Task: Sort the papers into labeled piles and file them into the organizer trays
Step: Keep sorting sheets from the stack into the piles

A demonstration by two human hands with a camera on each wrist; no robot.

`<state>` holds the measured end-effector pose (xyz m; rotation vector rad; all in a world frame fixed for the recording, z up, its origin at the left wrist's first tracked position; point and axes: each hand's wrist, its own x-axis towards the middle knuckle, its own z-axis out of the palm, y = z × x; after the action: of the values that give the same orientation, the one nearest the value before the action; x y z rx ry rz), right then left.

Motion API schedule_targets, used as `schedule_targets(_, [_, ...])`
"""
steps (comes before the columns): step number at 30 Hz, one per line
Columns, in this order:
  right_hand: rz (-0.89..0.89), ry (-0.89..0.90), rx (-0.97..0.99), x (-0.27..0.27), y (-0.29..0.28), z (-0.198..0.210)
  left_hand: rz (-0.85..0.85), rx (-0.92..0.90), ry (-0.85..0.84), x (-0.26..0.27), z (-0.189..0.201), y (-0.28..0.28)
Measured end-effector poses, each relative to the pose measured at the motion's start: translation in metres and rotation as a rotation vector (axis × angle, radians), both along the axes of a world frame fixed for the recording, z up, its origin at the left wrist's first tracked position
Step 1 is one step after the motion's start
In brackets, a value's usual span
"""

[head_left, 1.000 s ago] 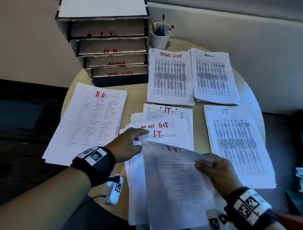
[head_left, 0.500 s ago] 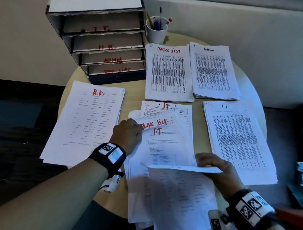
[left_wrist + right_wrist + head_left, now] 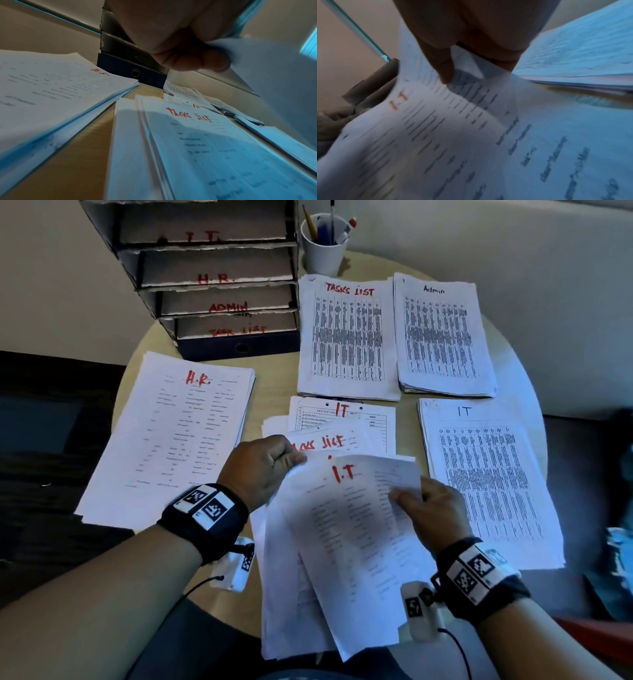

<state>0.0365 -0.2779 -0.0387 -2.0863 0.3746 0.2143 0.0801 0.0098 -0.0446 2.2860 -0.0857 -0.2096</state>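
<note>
We pinch the I.T. sheet by left hand and right hand, both grips closed, above the unsorted stack; uneven pulling may crease it.

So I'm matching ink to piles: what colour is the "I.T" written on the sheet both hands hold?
Red, clearest in the head view: sheet.

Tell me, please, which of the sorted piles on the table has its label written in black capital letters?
The IT pile at the table's right edge, beside the right hand. The Admin pile is black but lowercase; the H.R. pile and Tasks List pile are red.
</note>
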Motion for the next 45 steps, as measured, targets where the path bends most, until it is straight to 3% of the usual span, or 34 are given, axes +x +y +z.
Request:
schedule_targets(3, [-0.002, -0.091, -0.181, -0.003, 0.004, -0.001, -0.012, 0.004, -0.012, 0.000, -0.005, 0.001])
schedule_targets(6, [0.202, -0.294, -0.485, -0.006, 0.007, -0.005, 0.002, -0.013, 0.003, -0.003, -0.011, 0.004])
schedule_targets(8, [0.215, -0.302, -0.529, -0.012, 0.009, -0.007, 0.001, -0.019, 0.006, -0.004, -0.015, 0.006])
schedule_targets(12, [0.167, -0.438, -0.485, -0.026, 0.015, -0.007, 0.000, -0.029, 0.013, -0.007, -0.018, 0.007])
schedule_targets(16, [0.232, -0.393, -0.324, -0.022, 0.014, -0.015, -0.002, -0.065, 0.007, -0.008, -0.018, 0.006])
schedule_targets(21, [0.321, -0.420, -0.298, -0.013, 0.007, -0.016, 0.003, -0.095, 0.049, -0.009, -0.016, 0.007])
schedule_targets(23, [0.293, -0.323, -0.119, -0.013, 0.002, -0.013, 0.010, -0.090, 0.150, -0.006, -0.017, 0.010])
schedule_targets(26, [0.135, -0.003, 0.358, -0.015, -0.008, 0.005, 0.020, -0.097, 0.299, -0.005, -0.022, 0.015])
schedule_targets(27, [0.133, 0.030, 0.470, -0.016, -0.015, 0.011, 0.038, -0.105, 0.327, -0.006, -0.025, 0.016])
schedule_targets(30, [0.157, 0.060, 0.602, -0.021, -0.030, 0.020, 0.098, -0.184, 0.343, -0.009, -0.032, 0.021])
schedule_targets(36, [-0.067, 0.063, 0.588, -0.024, -0.039, -0.017, 0.076, -0.381, 0.349, -0.019, -0.004, 0.006])
schedule_targets(40, [-0.076, 0.171, 0.545, -0.026, -0.038, -0.024, 0.058, -0.594, 0.389, -0.033, 0.008, -0.003])
schedule_targets(43, [-0.033, 0.146, 0.285, -0.026, -0.035, -0.023, 0.161, -0.703, 0.423, -0.039, 0.008, -0.003])
schedule_targets(45, [-0.060, 0.131, 0.273, -0.022, -0.032, -0.023, 0.305, -0.792, 0.467, -0.040, 0.004, -0.006])
